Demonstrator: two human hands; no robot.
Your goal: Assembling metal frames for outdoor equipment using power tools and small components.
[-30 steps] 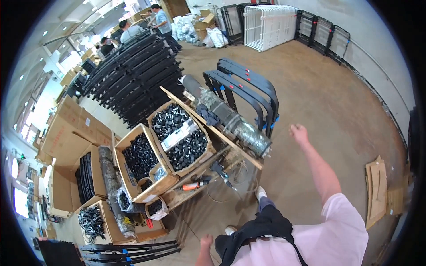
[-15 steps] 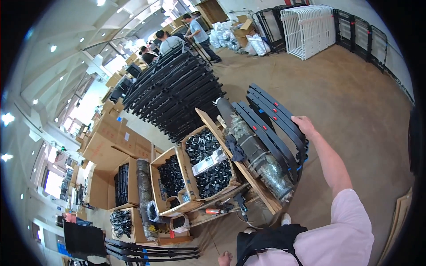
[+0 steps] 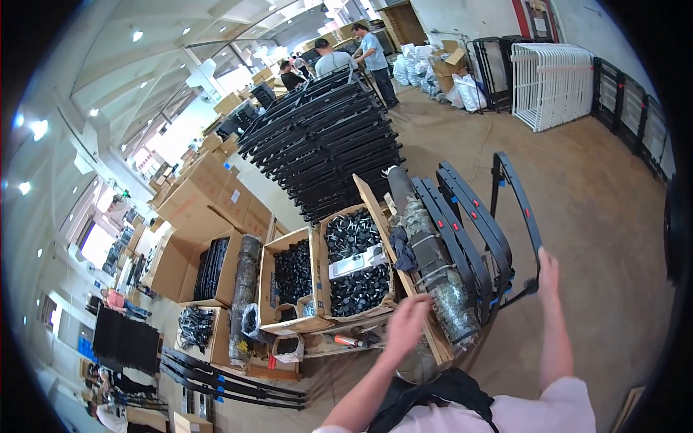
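Note:
My right hand (image 3: 548, 274) grips the lower part of a black curved tube frame (image 3: 525, 214), which has blue tape and a red button on it. The frame stands tilted, apart from several similar black frames (image 3: 473, 216) leaning beside a plastic-wrapped roll (image 3: 433, 263). Over the near end of a wooden board (image 3: 438, 335) hovers my left hand (image 3: 408, 322), its fingers half curled and slightly blurred. Nothing shows in that hand.
Left of the board, boxes of black knob-headed parts (image 3: 361, 289) hold a white device (image 3: 349, 267) on top. Beyond rises a tall stack of black frames (image 3: 325, 144). White racks (image 3: 552, 86) stand far right. More curved tubes (image 3: 231, 379) lie at lower left; people (image 3: 372, 54) are at the back.
My right hand has drawn one curved frame rightward, away from the leaning group. My left hand has risen from the lower edge to above the board. The view has shifted.

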